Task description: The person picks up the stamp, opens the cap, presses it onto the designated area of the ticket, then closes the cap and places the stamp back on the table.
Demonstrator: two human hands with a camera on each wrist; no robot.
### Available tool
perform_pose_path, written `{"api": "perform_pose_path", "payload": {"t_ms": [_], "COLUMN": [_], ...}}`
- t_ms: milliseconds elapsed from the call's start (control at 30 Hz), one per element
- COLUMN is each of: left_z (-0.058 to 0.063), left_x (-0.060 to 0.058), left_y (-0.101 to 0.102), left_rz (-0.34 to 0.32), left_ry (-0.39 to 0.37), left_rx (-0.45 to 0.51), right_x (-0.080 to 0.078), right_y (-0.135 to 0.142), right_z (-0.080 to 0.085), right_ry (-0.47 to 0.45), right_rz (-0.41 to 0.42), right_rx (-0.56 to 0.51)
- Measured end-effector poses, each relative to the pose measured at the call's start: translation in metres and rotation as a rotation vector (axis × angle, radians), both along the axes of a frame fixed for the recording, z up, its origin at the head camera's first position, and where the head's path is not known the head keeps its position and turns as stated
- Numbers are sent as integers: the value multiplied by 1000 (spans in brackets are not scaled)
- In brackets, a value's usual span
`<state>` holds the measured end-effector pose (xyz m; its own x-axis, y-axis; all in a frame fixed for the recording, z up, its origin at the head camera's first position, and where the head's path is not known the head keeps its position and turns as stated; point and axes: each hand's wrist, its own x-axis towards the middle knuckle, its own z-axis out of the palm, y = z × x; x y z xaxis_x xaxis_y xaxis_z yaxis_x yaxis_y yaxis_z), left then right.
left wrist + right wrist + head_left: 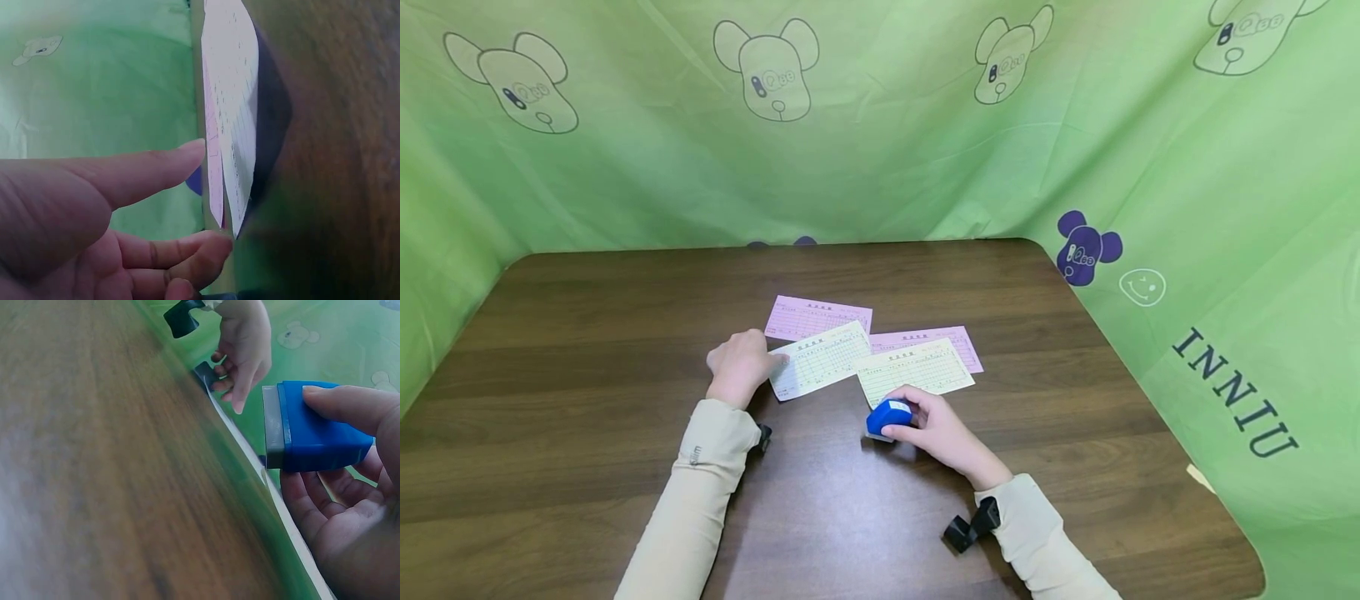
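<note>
In the head view my right hand point(936, 421) grips a blue self-inking stamp point(889, 417), just in front of a pale yellow form slip point(917, 367). The right wrist view shows the thumb on one side of the stamp point(325, 428) and fingers below, its grey end turned to the table. My left hand point(741, 358) is at the left end of a white form slip point(820, 362), thumb over its edge. In the left wrist view the left thumb is straight and apart from the half-curled fingers point(187, 256). A dark piece point(205, 374) shows by the left fingers; I cannot tell whether they hold it.
Two pink slips point(816, 318) point(966, 346) lie behind, partly covered by the white and yellow ones. All rest on a brown wooden table point(587, 350). A green printed cloth point(880, 167) hangs around its back and sides. A black camera point(970, 525) is strapped at the right wrist.
</note>
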<state>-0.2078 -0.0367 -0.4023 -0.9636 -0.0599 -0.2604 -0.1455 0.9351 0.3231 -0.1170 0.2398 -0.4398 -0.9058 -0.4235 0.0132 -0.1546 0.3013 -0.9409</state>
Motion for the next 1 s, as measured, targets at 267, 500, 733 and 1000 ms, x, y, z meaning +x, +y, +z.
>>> {"api": "perform_pose_path", "payload": {"t_ms": [267,500,733,1000], "left_z": [-3,-6,-10,-11], "left_x": [3,3,1,0], "left_y": [3,5,7,10], "left_rz": [-30,-18,-12,4], "left_ry": [-6,10,23,29], "left_rx": [-41,-56,-37,-70], "right_x": [-1,-1,-2,-3], "right_y": [0,0,0,1], "right_z": [-3,-1,-3,-6], "right_ry": [1,3,15,34], "right_rz": [-2,2,0,2], "right_rx": [-1,-11,0,0]}}
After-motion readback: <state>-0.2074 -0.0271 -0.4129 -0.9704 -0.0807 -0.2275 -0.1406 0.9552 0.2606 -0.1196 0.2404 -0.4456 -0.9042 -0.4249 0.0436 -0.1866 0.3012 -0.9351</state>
